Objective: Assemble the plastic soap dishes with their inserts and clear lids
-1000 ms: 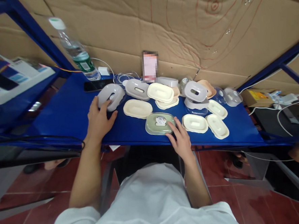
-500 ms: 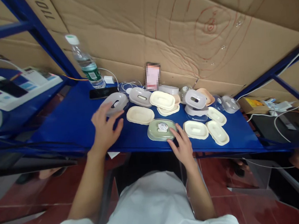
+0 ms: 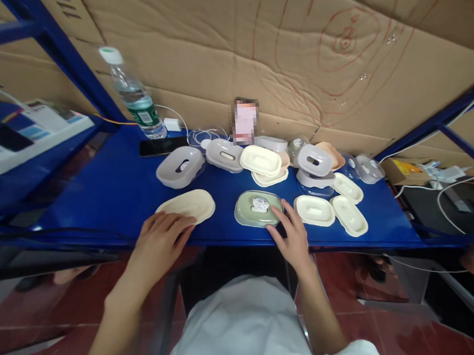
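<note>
My left hand [image 3: 164, 238] grips the near left edge of a cream oval tray [image 3: 194, 204] at the table's front. To its right lies a green dish under a clear lid [image 3: 257, 208] with a round label. My right hand [image 3: 291, 233] has its fingers apart, the fingertips at that dish's right edge. A grey oval dish [image 3: 181, 168] sits behind the cream tray, and a second grey one [image 3: 224, 156] is beside it. Stacked cream trays [image 3: 260, 161] lie behind the green dish. More cream trays [image 3: 314, 210] lie right of my right hand, near a grey stack [image 3: 314, 161].
On the blue table [image 3: 101, 196], a water bottle [image 3: 138, 106] and a dark phone [image 3: 163, 146] are at the back left. A phone with a blurred screen [image 3: 245, 121] leans on the cardboard [image 3: 197, 56]. A power strip [image 3: 37, 133] is far left.
My left hand has come down toward the front edge and taken hold of the cream tray, which has moved left and nearer. My right hand remains beside the green dish.
</note>
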The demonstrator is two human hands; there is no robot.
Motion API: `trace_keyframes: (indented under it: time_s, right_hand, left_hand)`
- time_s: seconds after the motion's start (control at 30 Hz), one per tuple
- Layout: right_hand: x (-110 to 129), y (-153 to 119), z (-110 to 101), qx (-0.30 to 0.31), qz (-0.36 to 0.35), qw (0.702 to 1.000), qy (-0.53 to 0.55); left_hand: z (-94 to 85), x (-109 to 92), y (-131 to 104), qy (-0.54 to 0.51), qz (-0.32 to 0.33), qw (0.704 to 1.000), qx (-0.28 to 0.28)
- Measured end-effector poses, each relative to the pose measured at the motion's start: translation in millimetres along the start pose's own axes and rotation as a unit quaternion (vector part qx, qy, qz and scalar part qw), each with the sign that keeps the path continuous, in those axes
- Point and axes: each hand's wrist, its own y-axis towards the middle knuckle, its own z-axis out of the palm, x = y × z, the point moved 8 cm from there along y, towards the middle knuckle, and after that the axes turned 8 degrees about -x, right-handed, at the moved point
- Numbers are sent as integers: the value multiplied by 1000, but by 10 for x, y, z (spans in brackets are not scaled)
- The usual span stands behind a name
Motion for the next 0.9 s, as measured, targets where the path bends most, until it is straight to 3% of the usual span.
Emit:
trace_keyframes:
  time_s: [0.17,0.4,0.57,0.73,0.9]
  right_hand:
    - [39,51,42,8,9,1000,-4]
    - [58,37,48,18,4,1000,-3]
    - [223,127,114,61,-14,998,9]
    - [468,506,361,164,-96,980,55]
    - [182,1209,407,115,-147,981,-50]
  left_hand:
    - [-122,97,-221,32,-40,998,-44]
    - [-74,54,-216,32,-54,996,-70]
    - [-118,200,-257,69,-113,987,-94]
    - [-180,345,-304,103,-144,978,-108]
    - [-213,433,-367,107,-154,976,-112]
